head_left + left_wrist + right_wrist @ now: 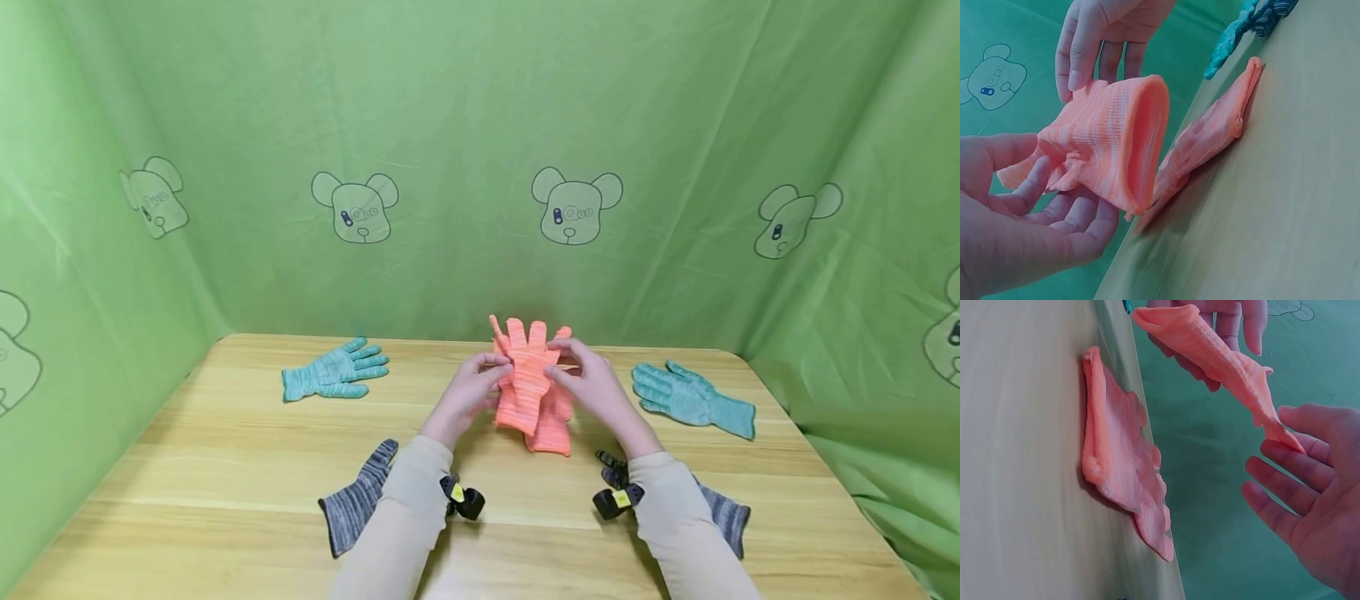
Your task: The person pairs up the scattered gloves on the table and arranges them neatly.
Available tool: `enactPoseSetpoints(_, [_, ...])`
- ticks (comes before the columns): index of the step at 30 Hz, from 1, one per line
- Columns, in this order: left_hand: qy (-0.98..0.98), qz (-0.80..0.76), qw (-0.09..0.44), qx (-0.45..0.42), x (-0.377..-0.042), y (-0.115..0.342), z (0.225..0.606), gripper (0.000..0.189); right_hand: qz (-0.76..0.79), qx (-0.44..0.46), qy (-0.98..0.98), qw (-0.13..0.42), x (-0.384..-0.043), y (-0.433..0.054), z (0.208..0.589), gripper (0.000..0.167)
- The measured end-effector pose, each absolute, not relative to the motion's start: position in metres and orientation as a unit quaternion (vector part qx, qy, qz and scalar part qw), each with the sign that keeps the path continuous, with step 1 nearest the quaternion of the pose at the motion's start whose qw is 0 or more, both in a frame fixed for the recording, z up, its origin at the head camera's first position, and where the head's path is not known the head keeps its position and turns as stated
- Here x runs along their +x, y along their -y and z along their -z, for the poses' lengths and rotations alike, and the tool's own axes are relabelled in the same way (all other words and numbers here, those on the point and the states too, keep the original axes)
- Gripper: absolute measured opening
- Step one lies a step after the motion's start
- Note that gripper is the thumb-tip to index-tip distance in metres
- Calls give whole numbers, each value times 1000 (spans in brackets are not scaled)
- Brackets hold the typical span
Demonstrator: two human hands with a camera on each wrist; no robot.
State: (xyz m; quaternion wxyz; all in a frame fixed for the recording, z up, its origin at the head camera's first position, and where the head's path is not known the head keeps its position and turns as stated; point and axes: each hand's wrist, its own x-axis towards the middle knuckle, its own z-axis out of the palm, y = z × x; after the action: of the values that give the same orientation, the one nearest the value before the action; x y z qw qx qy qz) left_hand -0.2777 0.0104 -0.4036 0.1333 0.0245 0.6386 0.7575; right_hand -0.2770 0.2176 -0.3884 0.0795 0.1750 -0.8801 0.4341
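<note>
We log a printed green curtain [465,100] behind and on both sides of a wooden table [187,500]. A pale left sleeve [405,508] and right sleeve [686,512] reach in from the near side, both covering parts of what lies beneath. The left grip [468,390] is partly closed, fingers and thumb bent round one side of an orange glove; the right grip [596,383] pinches the opposite side between thumb and forefinger, its other fingers spread loosely in the right wrist view. We find that upper orange glove [528,379] raised between the two, clear of the table, fingers pointing away from the person; the left wrist view shows its cuff gaping. Lower orange glove [551,435]: flat on the table, under the raised one and apart from it. Far left, we note a left teal glove [330,375], fingers inward; far right, a right teal glove [693,398], also fingers inward, cuff outward. Nearer us, a left grey glove [360,500] and a right grey glove [731,521] lie partly hidden by the forearms. Smallest: a black left wrist camera [461,498] and right wrist camera [618,500], each with a yellow label.
</note>
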Motion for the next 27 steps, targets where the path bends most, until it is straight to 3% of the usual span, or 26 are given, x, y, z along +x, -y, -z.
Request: enactPoseSetpoints(27, [-627,-754,191,32,-277,-13,411,31,-390,140,909,50,-285,-234,396,42])
